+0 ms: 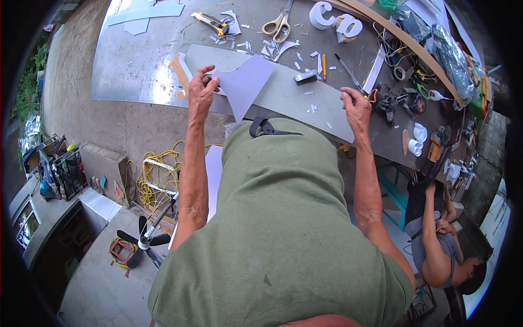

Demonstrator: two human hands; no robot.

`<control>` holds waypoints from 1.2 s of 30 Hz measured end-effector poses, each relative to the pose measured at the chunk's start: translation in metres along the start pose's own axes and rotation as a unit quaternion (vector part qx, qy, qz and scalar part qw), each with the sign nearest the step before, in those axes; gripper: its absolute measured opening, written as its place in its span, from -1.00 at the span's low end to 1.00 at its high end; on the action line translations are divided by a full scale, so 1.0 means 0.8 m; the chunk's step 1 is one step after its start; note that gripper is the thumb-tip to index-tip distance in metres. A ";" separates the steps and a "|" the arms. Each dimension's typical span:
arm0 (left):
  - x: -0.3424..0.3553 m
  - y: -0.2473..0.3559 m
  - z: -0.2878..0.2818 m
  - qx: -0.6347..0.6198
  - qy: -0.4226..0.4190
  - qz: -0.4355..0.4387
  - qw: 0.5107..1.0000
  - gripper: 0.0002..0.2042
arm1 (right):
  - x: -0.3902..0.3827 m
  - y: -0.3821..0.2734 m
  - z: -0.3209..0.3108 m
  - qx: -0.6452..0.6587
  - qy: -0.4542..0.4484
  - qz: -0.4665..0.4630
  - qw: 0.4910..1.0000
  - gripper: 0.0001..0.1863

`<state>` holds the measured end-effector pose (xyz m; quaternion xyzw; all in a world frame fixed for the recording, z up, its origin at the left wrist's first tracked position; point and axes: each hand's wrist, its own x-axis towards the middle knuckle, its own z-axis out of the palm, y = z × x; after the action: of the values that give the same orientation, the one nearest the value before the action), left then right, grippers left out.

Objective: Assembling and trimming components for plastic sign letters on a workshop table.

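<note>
My left hand grips a lilac sheet at its left edge; the sheet has a curved cut and tapers downward over a long grey board. A cardboard template with scrolled shapes lies just left of that hand. My right hand is over the board's right end with fingers loosely curled and nothing visible in them, beside orange-handled scissors. On the board are a small metal-and-black block and scraps. An orange pencil, beige scissors and a yellow box cutter lie farther back.
The metal table holds white cut letters, cables, tapes and power tools at right. Another person is low at lower right beside a teal stand. A yellow cord coil and black fan are at lower left.
</note>
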<state>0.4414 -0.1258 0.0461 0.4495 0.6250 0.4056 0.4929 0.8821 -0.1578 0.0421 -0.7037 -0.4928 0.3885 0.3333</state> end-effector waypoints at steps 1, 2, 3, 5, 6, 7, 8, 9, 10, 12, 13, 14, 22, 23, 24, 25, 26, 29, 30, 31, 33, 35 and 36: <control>0.005 0.002 0.002 0.007 -0.002 0.001 1.000 -0.59 | 0.002 0.003 -0.013 0.000 0.018 0.015 1.000 -0.79; 0.012 0.001 0.003 0.016 -0.009 -0.001 1.000 -0.60 | 0.004 0.004 -0.023 -0.009 0.028 0.017 0.999 -0.79; 0.019 0.001 0.005 0.025 -0.015 -0.003 1.000 -0.61 | 0.006 0.004 -0.032 -0.017 0.038 0.017 0.999 -0.78; 0.032 0.002 0.010 0.043 -0.032 -0.001 0.999 -0.62 | 0.010 0.007 -0.044 -0.009 0.060 0.012 0.998 -0.77; 0.037 0.003 0.016 0.052 -0.043 0.003 0.998 -0.62 | 0.011 0.009 -0.044 -0.009 0.064 0.015 0.998 -0.77; 0.042 0.005 0.020 0.061 -0.053 0.008 0.997 -0.62 | 0.014 0.009 -0.046 -0.010 0.068 0.017 0.997 -0.77; 0.046 0.003 0.022 0.070 -0.061 0.004 0.996 -0.62 | 0.015 0.005 -0.046 -0.011 0.071 0.019 0.997 -0.77; 0.049 0.001 0.023 0.078 -0.069 0.000 0.995 -0.62 | 0.017 0.001 -0.044 -0.005 0.058 0.025 0.998 -0.77; 0.052 0.000 0.023 0.086 -0.076 -0.004 0.993 -0.62 | 0.020 -0.004 -0.040 -0.008 0.046 0.024 0.999 -0.77; 0.058 -0.006 0.025 0.091 -0.083 -0.010 0.992 -0.61 | 0.024 -0.013 -0.030 -0.016 0.026 0.024 0.999 -0.77; 0.061 -0.008 0.026 0.093 -0.086 -0.013 0.992 -0.61 | 0.027 -0.013 -0.025 -0.016 0.020 0.014 1.000 -0.77; 0.063 -0.012 0.027 0.107 -0.085 -0.002 0.991 -0.62 | 0.030 -0.014 -0.017 -0.016 0.012 0.004 1.000 -0.77; 0.065 0.020 0.048 0.310 -0.014 0.083 0.947 -0.63 | 0.070 -0.046 0.025 -0.069 -0.051 -0.073 0.994 -0.77; 0.069 0.022 0.045 0.304 0.017 0.094 0.948 -0.64 | 0.069 -0.059 0.030 -0.059 -0.060 -0.082 0.993 -0.77; 0.069 0.023 0.039 0.316 0.052 0.100 0.942 -0.65 | 0.068 -0.067 0.036 -0.050 -0.070 -0.091 0.992 -0.77; 0.069 0.025 0.032 0.327 0.087 0.105 0.935 -0.66 | 0.069 -0.066 0.042 -0.057 -0.079 -0.101 0.990 -0.78; 0.070 0.028 0.026 0.338 0.120 0.112 0.927 -0.66 | 0.069 -0.065 0.049 -0.064 -0.087 -0.112 0.988 -0.78; 0.057 0.028 -0.010 0.460 0.234 0.165 0.840 -0.58 | 0.066 -0.070 0.069 -0.076 -0.110 -0.149 0.980 -0.79; 0.050 0.030 -0.022 0.492 0.274 0.182 0.806 -0.56 | 0.063 -0.075 0.077 -0.077 -0.119 -0.163 0.976 -0.80; 0.045 0.014 -0.038 0.470 0.280 0.114 0.829 -0.35 | 0.061 -0.077 0.088 -0.076 -0.127 -0.186 0.971 -0.81; 0.027 0.018 -0.041 0.490 0.293 0.062 0.818 -0.21 | 0.064 -0.090 0.110 -0.079 -0.151 -0.198 0.965 -0.82; 0.017 0.013 -0.054 0.456 0.252 -0.031 0.853 0.03 | 0.071 -0.102 0.140 -0.054 -0.166 -0.227 0.958 -0.79; 0.012 0.010 -0.056 0.453 0.237 -0.043 0.858 0.04 | 0.079 -0.107 0.157 -0.068 -0.175 -0.241 0.952 -0.76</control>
<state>0.3977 -0.1174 0.0592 0.4862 0.8563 0.1505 0.0884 0.7484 -0.0613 0.0416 -0.5057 -0.7239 0.3791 0.2766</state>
